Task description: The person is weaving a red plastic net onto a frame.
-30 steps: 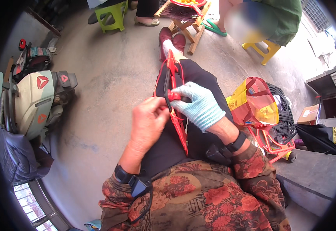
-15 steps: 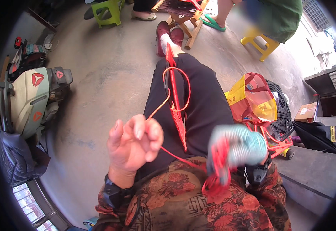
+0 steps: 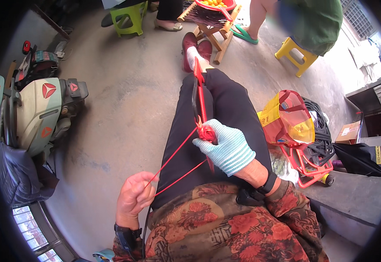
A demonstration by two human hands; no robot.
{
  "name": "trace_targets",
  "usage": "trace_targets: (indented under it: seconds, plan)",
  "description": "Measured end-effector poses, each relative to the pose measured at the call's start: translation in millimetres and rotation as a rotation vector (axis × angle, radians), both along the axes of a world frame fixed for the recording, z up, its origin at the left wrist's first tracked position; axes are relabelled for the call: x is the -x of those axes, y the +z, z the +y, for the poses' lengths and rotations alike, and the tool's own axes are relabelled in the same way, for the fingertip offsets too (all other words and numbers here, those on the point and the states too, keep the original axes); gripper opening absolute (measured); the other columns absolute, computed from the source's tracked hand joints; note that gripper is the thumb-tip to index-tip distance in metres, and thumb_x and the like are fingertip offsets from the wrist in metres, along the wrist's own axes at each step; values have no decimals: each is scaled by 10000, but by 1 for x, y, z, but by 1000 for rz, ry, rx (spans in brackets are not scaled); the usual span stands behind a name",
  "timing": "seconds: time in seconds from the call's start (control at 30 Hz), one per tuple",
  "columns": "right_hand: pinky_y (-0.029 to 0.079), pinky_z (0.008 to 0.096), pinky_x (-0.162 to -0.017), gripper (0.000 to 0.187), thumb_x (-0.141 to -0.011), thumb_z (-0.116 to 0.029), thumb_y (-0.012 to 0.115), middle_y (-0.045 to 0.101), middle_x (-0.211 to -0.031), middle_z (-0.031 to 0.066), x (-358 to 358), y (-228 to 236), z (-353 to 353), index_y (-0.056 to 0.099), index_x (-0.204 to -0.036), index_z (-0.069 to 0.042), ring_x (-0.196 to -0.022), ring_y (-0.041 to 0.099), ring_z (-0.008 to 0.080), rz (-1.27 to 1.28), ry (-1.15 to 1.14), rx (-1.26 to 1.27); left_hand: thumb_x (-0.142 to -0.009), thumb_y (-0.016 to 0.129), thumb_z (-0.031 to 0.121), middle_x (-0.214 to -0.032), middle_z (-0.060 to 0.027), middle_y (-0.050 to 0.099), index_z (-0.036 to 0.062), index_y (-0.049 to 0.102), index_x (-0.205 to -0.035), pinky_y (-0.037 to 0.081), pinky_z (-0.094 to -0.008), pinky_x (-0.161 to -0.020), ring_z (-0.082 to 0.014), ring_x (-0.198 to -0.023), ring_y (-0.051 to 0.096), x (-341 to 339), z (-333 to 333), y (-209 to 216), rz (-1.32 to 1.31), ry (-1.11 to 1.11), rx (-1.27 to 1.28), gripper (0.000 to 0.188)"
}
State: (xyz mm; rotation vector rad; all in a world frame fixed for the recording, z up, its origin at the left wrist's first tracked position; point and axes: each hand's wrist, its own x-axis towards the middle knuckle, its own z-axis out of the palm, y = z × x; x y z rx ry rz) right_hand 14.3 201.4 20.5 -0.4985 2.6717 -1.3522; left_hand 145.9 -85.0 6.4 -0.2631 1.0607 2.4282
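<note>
Across my lap, between my thighs, stands a long narrow red piece (image 3: 201,98) with a coil-wrapped red edge and a black strip along it. My right hand (image 3: 229,150), in a pale blue striped knit glove, is closed on a small bundle of red cord (image 3: 207,133) against the piece's near part, hiding much of that part. Bare and lower to the left, my left hand (image 3: 133,196) has its fingers curled around the red cord. Two taut lengths of cord run between the hands, one to the bundle, the other passing by the glove.
A yellow-and-red bag (image 3: 286,120) sits by a red-framed cart (image 3: 310,170) with black cord at my right. Ahead stands a wooden folding stool (image 3: 210,30) bearing a red basket of orange fruit. People sit on green (image 3: 129,22) and yellow stools (image 3: 297,56). A scooter (image 3: 41,115) is at left.
My right hand has swung from my waist up and left to the red piece, carrying the cord bundle. My left hand has dropped slightly and closed on the cord; the loose loop is now drawn taut.
</note>
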Motion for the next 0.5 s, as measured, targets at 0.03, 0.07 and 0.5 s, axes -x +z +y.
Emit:
trace_targets:
  seconds: [0.03, 0.07, 0.5]
  plan:
    - [544, 412, -641, 332, -861, -322, 751, 669, -777, 165, 0, 0, -1, 581, -1000, -73, -722, 679, 356, 13, -15, -8, -978, 617, 232, -522, -11, 381, -102, 596, -1110, 298, -261, -377, -115, -443, 346, -5, -4, 2, 30, -48, 55, 360]
    - [541, 414, -636, 325, -861, -318, 751, 667, -774, 165, -1, 0, -1, 580, -987, -73, -717, 677, 357, 9, -5, -13, -942, 667, 188, -471, 2, 366, -103, 660, -921, 223, -270, -370, -96, -381, 284, -11, -5, 5, 59, -21, 93, 291]
    - [533, 339, -694, 134, -904, -113, 662, 652, -864, 157, 46, 34, 52, 635, -1024, -61, -760, 666, 302, 83, -324, 491, -949, 594, 64, -1387, -222, 519, -42, 621, -1261, 563, -401, -862, -333, -1152, 619, 98, 59, 83, 580, 197, 75, 330]
